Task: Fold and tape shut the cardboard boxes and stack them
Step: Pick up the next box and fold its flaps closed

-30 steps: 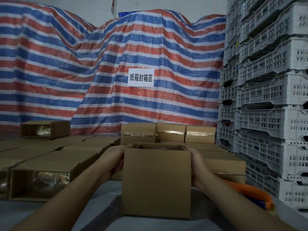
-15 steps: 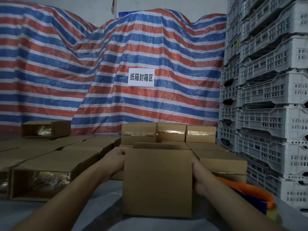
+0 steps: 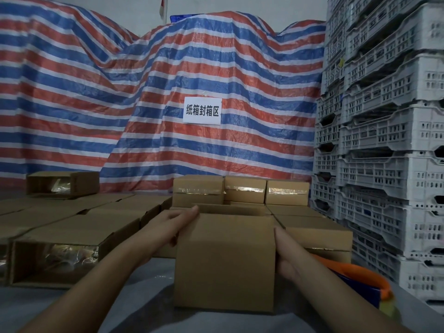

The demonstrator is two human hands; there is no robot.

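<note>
Both hands brace one open cardboard box (image 3: 224, 260) standing on the grey table (image 3: 96, 306): left hand (image 3: 179, 224) flat against its left wall, fingers straight; right hand (image 3: 284, 255) flat against its right wall. Since a second ago, the right hand has slid lower. Top flaps remain unfolded; orange tape dispenser (image 3: 355, 277) lies beside.

The only writing I can read is on a white paper sign (image 3: 202, 111) stuck to the red, white and blue striped tarpaulin (image 3: 120, 104) at the back: black Chinese characters, 纸箱封箱区. The cardboard boxes (image 3: 287, 193) and the grey plastic crates (image 3: 384, 140) show no legible print.
</note>
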